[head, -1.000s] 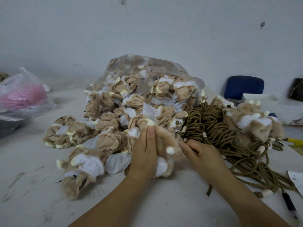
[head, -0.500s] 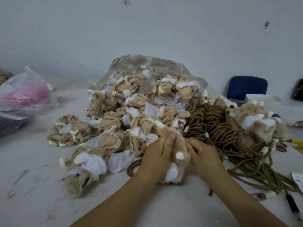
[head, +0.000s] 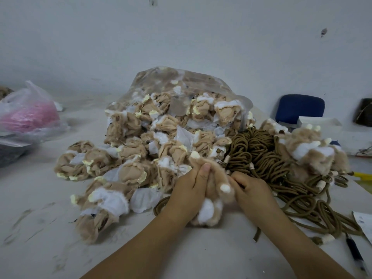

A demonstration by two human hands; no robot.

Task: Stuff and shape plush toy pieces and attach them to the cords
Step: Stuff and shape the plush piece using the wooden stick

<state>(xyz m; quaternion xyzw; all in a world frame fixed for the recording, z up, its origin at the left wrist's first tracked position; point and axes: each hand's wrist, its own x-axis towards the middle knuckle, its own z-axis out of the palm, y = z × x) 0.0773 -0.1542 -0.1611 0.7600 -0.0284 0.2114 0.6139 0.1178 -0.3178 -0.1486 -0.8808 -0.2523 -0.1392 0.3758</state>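
I hold a tan and white plush piece (head: 209,210) upright on the table between both hands. My left hand (head: 189,194) grips its left side, thumb up along the fur. My right hand (head: 251,190) grips its right side, fingers curled in toward the seam. A heap of inside-out tan plush pieces (head: 136,158) spills from a clear plastic bag (head: 181,81) behind them. A tangle of brown cords (head: 267,158) lies to the right, one loop (head: 159,206) passing under my left wrist. Right-side-out fluffy pieces (head: 310,152) sit on the cords at far right.
A clear bag of pink material (head: 28,117) sits at far left on the white table (head: 40,248). A blue chair (head: 300,107) stands behind at the right. A pen (head: 356,256) and a paper slip (head: 364,222) lie by the right edge.
Both hands have closed in on the plush piece and squeezed it narrower. My left thumb slid down from the top. The view shifted slightly left.
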